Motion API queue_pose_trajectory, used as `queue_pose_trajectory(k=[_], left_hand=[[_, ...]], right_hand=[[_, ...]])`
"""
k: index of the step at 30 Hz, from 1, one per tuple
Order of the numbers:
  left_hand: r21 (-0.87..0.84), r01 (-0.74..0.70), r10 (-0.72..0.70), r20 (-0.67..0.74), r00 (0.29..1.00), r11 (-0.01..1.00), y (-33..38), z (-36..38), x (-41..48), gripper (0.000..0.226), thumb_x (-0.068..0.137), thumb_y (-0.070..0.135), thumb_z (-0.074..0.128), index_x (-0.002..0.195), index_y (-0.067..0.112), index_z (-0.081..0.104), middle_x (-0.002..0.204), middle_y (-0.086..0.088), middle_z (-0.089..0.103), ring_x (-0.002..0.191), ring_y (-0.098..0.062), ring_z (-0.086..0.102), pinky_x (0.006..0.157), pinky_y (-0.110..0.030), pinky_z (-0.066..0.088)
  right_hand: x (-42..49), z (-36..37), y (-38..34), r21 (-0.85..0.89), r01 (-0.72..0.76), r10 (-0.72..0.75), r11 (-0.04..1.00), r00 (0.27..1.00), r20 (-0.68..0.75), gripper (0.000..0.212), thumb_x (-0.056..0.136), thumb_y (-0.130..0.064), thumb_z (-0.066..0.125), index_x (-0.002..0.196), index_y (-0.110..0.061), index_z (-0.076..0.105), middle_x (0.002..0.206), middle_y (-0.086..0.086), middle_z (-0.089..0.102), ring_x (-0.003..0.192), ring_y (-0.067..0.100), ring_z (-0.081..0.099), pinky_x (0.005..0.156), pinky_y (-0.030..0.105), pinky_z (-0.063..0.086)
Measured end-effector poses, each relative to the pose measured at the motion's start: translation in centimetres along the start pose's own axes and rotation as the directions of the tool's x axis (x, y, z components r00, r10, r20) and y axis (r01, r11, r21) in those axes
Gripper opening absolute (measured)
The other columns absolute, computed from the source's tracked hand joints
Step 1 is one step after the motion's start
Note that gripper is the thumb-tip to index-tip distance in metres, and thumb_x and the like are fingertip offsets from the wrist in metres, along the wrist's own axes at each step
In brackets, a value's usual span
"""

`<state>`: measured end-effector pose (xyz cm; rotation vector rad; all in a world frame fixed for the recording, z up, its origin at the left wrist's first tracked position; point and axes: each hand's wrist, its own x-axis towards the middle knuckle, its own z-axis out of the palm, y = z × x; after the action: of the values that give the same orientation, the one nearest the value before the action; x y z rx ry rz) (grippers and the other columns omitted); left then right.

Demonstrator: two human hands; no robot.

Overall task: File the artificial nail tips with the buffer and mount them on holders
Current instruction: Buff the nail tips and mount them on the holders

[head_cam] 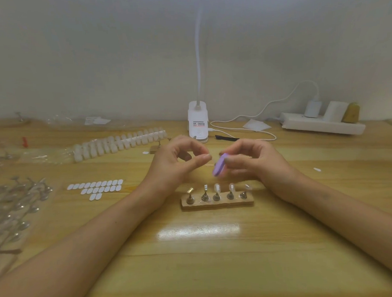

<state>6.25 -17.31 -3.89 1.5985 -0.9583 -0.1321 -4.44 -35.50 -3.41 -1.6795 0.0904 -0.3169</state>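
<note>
My right hand grips a small purple buffer above the wooden table. Just left of it, my left hand has thumb and forefinger pinched together; a nail tip between them is too small to make out. In front of both hands a wooden base carries several metal holders. Three holders on the right bear clear nail tips; the two on the left are bare. A long strip of unused nail tips lies at the back left.
White adhesive tabs lie in rows left of the base. Spare metal holders in plastic fill the left edge. A white lamp base with its cable stands behind my hands, and a power strip sits far right.
</note>
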Motion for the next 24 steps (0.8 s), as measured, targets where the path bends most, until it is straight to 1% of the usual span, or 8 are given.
queue_pose_trajectory(k=[2, 5, 8, 9, 12, 16, 19, 24], left_hand=[[0.014, -0.002, 0.002, 0.014, 1.0, 1.0, 0.04, 0.03, -0.02, 0.01, 0.082, 0.016, 0.077, 0.077, 0.021, 0.071, 0.089, 0.005, 0.064, 0.075, 0.004, 0.055, 0.072, -0.012, 0.045], [0.034, -0.003, 0.002, 0.03, 1.0, 0.999, 0.04, 0.07, -0.02, 0.01, 0.082, 0.016, 0.077, 0.077, 0.022, 0.071, 0.09, 0.002, 0.065, 0.076, 0.003, 0.055, 0.073, -0.013, 0.045], [0.023, -0.007, 0.007, 0.025, 1.0, 1.0, 0.08, 0.01, -0.03, 0.009, 0.083, 0.016, 0.077, 0.077, 0.022, 0.072, 0.088, 0.004, 0.065, 0.077, 0.002, 0.055, 0.073, -0.013, 0.045], [0.025, -0.008, 0.007, 0.034, 0.999, 1.0, 0.12, 0.03, -0.04, 0.009, 0.083, 0.016, 0.077, 0.077, 0.021, 0.072, 0.086, 0.006, 0.064, 0.077, 0.002, 0.055, 0.073, -0.013, 0.045], [0.035, -0.007, 0.005, 0.041, 0.999, 0.999, 0.19, 0.11, -0.04, 0.01, 0.082, 0.017, 0.077, 0.077, 0.022, 0.072, 0.086, 0.009, 0.064, 0.076, 0.004, 0.055, 0.073, -0.012, 0.045], [0.003, 0.01, -0.01, 0.029, 1.0, 1.0, 0.2, 0.07, -0.05, 0.01, 0.082, 0.016, 0.077, 0.076, 0.022, 0.071, 0.086, 0.007, 0.064, 0.072, 0.004, 0.054, 0.069, -0.01, 0.043], [0.012, 0.016, -0.017, 0.061, 0.998, 1.0, 0.15, 0.07, -0.03, 0.011, 0.081, 0.017, 0.078, 0.076, 0.023, 0.072, 0.084, 0.012, 0.063, 0.069, 0.004, 0.054, 0.066, -0.011, 0.044], [-0.046, 0.056, -0.054, 0.04, 0.998, 0.997, -0.18, -0.12, 0.04, 0.006, 0.082, 0.02, 0.078, 0.079, 0.022, 0.073, 0.085, 0.012, 0.061, 0.059, 0.002, 0.046, 0.056, -0.01, 0.038]], right_hand=[[-0.09, 0.24, 0.01, -0.06, 0.022, -0.02, 0.998, 0.999, 0.026, 0.022, 0.077, -0.025, 0.077, 0.094, -0.012, 0.072, 0.101, 0.007, 0.076, 0.092, 0.026, 0.074, 0.079, 0.033, 0.061], [0.07, -0.05, -0.1, 0.094, 0.023, -0.013, 0.995, 0.994, -0.105, 0.024, 0.075, -0.024, 0.075, 0.095, -0.01, 0.07, 0.097, 0.003, 0.076, 0.091, 0.018, 0.073, 0.075, 0.025, 0.059], [-0.06, 0.23, -0.02, -0.044, 0.006, -0.005, 0.999, 1.0, 0.02, 0.024, 0.076, -0.025, 0.077, 0.094, -0.01, 0.071, 0.102, 0.007, 0.076, 0.092, 0.026, 0.074, 0.078, 0.034, 0.061], [-0.05, 0.29, 0.05, -0.044, 0.019, -0.019, 0.999, 1.0, 0.009, 0.025, 0.076, -0.027, 0.077, 0.094, -0.011, 0.071, 0.103, 0.006, 0.075, 0.093, 0.025, 0.074, 0.078, 0.033, 0.061], [0.12, -0.01, 0.0, 0.095, 0.038, -0.025, 0.995, 0.991, -0.128, 0.024, 0.076, -0.026, 0.075, 0.094, -0.012, 0.068, 0.101, 0.005, 0.075, 0.093, 0.017, 0.073, 0.075, 0.025, 0.058], [0.07, 0.28, 0.15, -0.034, 0.029, -0.028, 0.999, 0.999, 0.02, 0.02, 0.076, -0.026, 0.077, 0.09, -0.014, 0.07, 0.105, 0.006, 0.074, 0.096, 0.025, 0.073, 0.081, 0.034, 0.061], [0.32, -0.11, 0.14, 0.106, 0.055, -0.044, 0.993, 0.993, -0.108, 0.018, 0.082, -0.019, 0.073, 0.095, -0.01, 0.065, 0.111, 0.015, 0.071, 0.101, 0.022, 0.071, 0.081, 0.025, 0.057], [0.29, 0.17, 0.03, 0.032, 0.071, -0.069, 0.997, 0.997, -0.047, 0.021, 0.076, -0.022, 0.076, 0.09, -0.01, 0.067, 0.105, 0.006, 0.071, 0.097, 0.021, 0.072, 0.08, 0.027, 0.058]])
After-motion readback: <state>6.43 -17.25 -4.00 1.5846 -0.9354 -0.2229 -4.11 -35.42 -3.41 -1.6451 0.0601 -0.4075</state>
